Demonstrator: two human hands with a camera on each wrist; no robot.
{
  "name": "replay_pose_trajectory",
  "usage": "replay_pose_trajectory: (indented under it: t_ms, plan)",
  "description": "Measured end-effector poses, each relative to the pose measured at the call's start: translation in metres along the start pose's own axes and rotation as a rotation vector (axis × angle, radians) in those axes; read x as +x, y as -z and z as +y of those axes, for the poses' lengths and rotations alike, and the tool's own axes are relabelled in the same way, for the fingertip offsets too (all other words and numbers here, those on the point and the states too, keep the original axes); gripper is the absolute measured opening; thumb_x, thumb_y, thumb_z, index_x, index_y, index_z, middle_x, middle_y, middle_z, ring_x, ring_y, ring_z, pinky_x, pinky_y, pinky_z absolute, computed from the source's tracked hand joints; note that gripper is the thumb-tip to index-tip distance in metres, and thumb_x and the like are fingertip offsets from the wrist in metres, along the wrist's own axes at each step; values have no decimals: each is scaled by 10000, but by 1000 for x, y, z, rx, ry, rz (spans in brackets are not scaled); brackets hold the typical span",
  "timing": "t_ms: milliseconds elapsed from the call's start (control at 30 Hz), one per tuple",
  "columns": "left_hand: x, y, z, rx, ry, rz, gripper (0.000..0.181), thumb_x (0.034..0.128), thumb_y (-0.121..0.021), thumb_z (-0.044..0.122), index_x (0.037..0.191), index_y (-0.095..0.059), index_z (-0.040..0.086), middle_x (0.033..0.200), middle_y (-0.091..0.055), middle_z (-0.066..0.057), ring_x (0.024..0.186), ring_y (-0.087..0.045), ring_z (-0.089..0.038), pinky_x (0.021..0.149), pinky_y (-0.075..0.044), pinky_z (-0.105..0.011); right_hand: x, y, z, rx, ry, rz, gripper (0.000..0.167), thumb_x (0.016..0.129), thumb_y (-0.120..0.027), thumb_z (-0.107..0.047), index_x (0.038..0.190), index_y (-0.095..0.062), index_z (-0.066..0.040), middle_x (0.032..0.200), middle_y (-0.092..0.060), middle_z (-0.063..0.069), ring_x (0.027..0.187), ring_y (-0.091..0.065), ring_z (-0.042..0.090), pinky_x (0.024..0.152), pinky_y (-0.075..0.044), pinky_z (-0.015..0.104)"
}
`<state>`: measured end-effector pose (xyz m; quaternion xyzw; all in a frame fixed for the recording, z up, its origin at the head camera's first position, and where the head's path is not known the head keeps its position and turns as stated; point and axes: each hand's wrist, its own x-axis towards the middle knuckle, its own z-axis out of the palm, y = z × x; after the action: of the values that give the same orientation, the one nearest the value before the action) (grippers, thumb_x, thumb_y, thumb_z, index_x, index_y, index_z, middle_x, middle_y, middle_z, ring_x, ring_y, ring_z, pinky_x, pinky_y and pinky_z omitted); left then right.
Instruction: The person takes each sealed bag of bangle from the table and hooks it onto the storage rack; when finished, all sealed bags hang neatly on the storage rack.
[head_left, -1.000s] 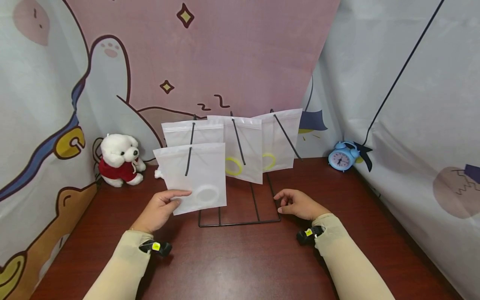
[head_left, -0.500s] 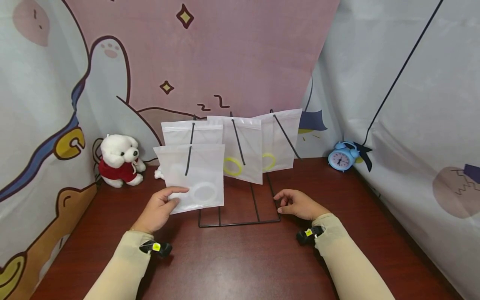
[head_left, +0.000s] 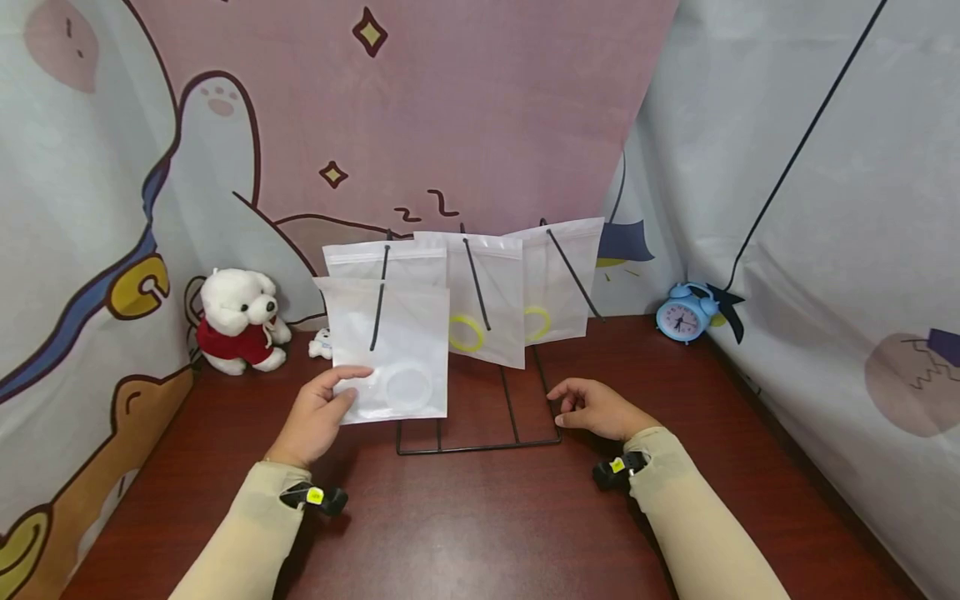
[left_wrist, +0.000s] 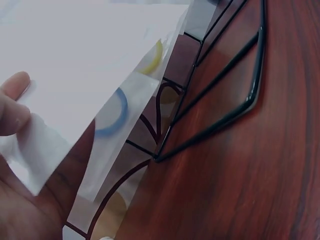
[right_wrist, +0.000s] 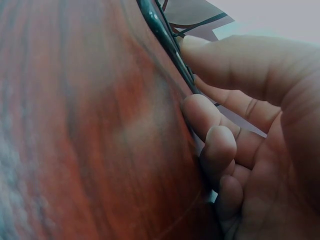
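Observation:
In the head view, my left hand [head_left: 311,417] pinches a white zip bag [head_left: 390,321] by its lower left edge. A pale ring [head_left: 408,388] shows through this bag, and a hook rod [head_left: 377,321] runs down in front of its upper part. Behind it hangs another zip bag [head_left: 348,262]; the left wrist view shows a blue ring [left_wrist: 120,112] in a bag behind the front one. My right hand [head_left: 596,408] grips the side wire of the black wire rack [head_left: 480,447] between thumb and fingers, low at the right.
Two more zip bags [head_left: 498,267] [head_left: 573,258] with yellow rings hang on the middle and right hooks. A white plush dog [head_left: 236,321] in red sits at left, a small white figure [head_left: 320,344] beside it. A blue alarm clock [head_left: 682,317] stands right.
The front bag's upper edge has risen a little and the bag hangs straighter. My left hand has shifted slightly up and left with it; my right hand stays put.

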<state>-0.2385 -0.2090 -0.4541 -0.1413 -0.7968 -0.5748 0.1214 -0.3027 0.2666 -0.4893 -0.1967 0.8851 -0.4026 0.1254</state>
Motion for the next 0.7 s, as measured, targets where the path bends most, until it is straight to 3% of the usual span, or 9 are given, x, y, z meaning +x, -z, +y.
replay_pose_trajectory:
  t_ms: [100,133,200,233,300,500,700]
  plan:
    - [0,-2,2,-22,18,37,328,1041,-554,-21,1316,-712,59,727,-509,45,610,-427,-61,602,-413,-216,0,0,0,-1,-1,1,350,898,-833,-149,1221,-701,-121,915,-634,40,774,-576,192,656,-478,278]
    - [-1,-3,2,-32,18,50,328,1043,-551,-19,1323,-706,53,799,-578,20,700,-473,-69,659,-430,-204,0,0,0,-2,0,1,352,897,-834,-150,1222,-701,-121,913,-635,39,772,-576,191,657,-478,277]
    - [0,-5,3,-57,12,68,333,1047,-539,-27,1337,-688,36,1073,-674,-49,930,-517,-93,799,-439,-192,0,0,1,-2,1,3,354,895,-835,-150,1222,-702,-118,911,-636,40,769,-577,190,655,-477,277]
    - [0,-5,3,-71,8,74,338,1045,-533,-38,1343,-680,25,1231,-666,-80,1050,-504,-103,866,-429,-186,0,0,1,-3,1,3,354,895,-834,-151,1223,-702,-118,910,-636,41,765,-575,190,651,-476,276]
    - [0,-7,4,-99,4,84,349,1043,-524,-54,1356,-664,12,1393,-623,-115,1174,-481,-107,936,-412,-170,0,0,1,-4,3,3,354,896,-832,-154,1224,-703,-119,910,-635,39,759,-572,188,645,-473,275]
    - [2,-12,7,-161,13,72,392,1053,-498,-50,1435,-582,-20,1360,-594,-96,1097,-558,-56,908,-468,-146,0,0,0,-8,7,1,353,896,-825,-156,1225,-703,-117,909,-630,38,748,-565,184,631,-467,274]
    - [2,-15,12,-250,9,-9,489,1027,-437,-111,1505,-490,-26,1211,-661,-122,985,-673,-60,852,-553,-184,-1,0,-2,-4,21,4,369,892,-823,-150,1234,-699,-89,913,-633,52,747,-561,180,629,-460,267]
